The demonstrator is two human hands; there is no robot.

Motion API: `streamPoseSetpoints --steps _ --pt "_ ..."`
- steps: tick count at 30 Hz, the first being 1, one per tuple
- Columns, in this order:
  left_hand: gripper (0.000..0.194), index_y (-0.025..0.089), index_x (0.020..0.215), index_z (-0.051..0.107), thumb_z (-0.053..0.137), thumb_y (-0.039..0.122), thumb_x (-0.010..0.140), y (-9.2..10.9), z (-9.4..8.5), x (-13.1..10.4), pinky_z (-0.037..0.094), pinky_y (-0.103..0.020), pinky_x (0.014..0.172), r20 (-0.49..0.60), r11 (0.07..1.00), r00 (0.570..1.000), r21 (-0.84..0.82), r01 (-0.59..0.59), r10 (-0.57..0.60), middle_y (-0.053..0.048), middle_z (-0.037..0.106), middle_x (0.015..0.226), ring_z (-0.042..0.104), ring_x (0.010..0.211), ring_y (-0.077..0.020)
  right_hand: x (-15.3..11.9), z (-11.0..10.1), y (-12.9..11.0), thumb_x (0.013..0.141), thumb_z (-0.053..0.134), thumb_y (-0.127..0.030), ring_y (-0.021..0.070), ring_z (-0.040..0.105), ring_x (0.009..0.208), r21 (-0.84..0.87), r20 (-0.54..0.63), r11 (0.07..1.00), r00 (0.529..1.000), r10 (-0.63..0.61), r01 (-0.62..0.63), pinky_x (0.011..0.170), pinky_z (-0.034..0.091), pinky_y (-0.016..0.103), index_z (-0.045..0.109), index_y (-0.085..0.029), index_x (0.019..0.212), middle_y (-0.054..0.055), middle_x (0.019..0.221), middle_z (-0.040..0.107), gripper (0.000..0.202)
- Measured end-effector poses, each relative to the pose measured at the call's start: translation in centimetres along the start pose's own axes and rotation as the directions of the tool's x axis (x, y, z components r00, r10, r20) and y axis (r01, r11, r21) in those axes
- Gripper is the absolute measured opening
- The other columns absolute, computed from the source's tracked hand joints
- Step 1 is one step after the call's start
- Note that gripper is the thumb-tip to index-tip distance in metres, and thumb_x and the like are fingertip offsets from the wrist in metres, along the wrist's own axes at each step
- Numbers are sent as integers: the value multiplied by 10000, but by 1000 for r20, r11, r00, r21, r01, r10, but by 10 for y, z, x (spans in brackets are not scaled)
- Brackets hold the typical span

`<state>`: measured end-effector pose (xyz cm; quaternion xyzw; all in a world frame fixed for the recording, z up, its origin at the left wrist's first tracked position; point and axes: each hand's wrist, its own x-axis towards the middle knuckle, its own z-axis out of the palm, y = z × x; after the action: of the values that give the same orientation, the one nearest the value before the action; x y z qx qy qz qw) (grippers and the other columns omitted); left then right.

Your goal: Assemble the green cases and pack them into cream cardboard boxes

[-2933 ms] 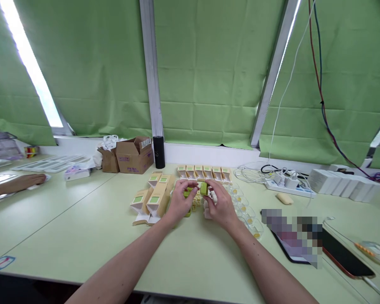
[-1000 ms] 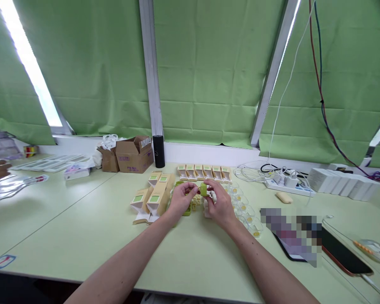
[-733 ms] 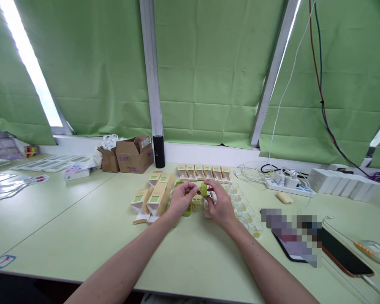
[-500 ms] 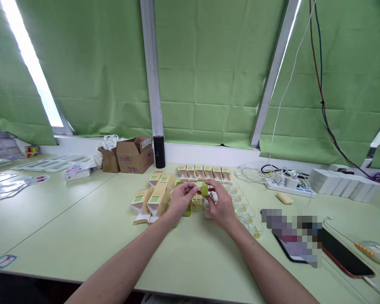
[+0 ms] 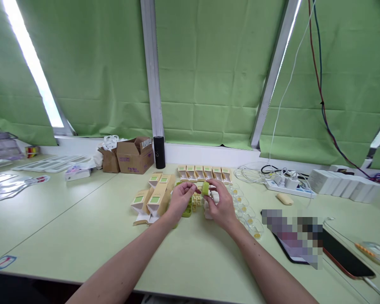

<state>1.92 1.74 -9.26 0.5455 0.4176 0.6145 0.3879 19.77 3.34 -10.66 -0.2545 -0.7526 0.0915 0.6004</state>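
My right hand [image 5: 222, 203] pinches a small green square-looking piece [image 5: 205, 188] between thumb and fingers, raised above the table. Just left of it, the thumb and fingertips of my left hand [image 5: 181, 198] are pressed together; whatever they hold is too small to make out. Below and between the hands lie small yellowish square pieces [image 5: 194, 202] and a green tray-like part [image 5: 186, 211], partly covered by my left hand. White pieces [image 5: 208, 212] sit under my right hand. Clear plastic cups [image 5: 248, 219] with yellow centres stand in a row to its right.
Open tan cartons with green labels [image 5: 158, 198] stand at left, and a row of similar small boxes [image 5: 204, 172] at the back. Behind are a cardboard box [image 5: 135, 156] and a black cylinder [image 5: 159, 153]. A power strip [image 5: 289, 188] and a phone [image 5: 345, 251] lie at right.
The green piece has turned in my right hand, and a narrow gap now shows between it and my left fingertips. Both arms stay nearly in place.
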Motion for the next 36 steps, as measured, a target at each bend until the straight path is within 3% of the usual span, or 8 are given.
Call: streamPoseSetpoints --steps 3,6,10,16,23,36 --pt "293 201 1025 715 756 461 896 -1 -4 0 572 -394 945 -51 990 993 94 -102 107 -82 775 971 741 959 -229 1 -3 -1 930 599 -109 298 633 1275 -16 1 1000 1000 -7 7 1006 634 494 576 -278 1433 126 1368 641 531" --pt "275 227 1166 713 733 325 909 2 -6 -4 539 -438 1039 -51 929 958 263 -259 281 -106 748 1123 689 1156 -264 2 -5 -2 949 576 -111 304 622 1298 -60 7 997 999 -37 37 1047 614 510 564 -296 1478 128 1367 605 560" --pt "424 253 1302 681 719 196 883 8 -5 -12 450 -496 1165 56 797 896 435 -418 440 -109 693 1306 508 1371 -311 2 -6 -1 972 554 -119 312 621 1321 -105 30 989 994 -102 105 1066 604 518 506 -291 1535 138 1378 609 591" --pt "504 235 1394 631 724 167 904 7 -3 -13 453 -569 1145 199 660 815 499 -562 544 -119 691 1336 460 1317 -338 0 -6 2 994 535 -104 310 666 1295 -169 55 953 967 -247 253 1039 627 527 559 -237 1360 169 1354 673 391" --pt "415 240 1327 687 731 164 921 6 -5 -10 481 -562 1106 220 622 786 505 -599 578 -114 710 1257 480 1270 -330 1 -8 0 1011 523 -86 322 690 1276 -285 105 896 940 -324 340 987 656 498 616 -204 1280 208 1355 679 308" --pt "418 236 1323 704 739 156 915 2 -4 -9 494 -544 1073 198 587 758 523 -618 621 -113 739 1230 518 1220 -326 1 -6 -2 989 473 -45 317 666 1277 -276 134 902 943 -306 332 991 647 498 644 -193 1303 211 1367 647 386"
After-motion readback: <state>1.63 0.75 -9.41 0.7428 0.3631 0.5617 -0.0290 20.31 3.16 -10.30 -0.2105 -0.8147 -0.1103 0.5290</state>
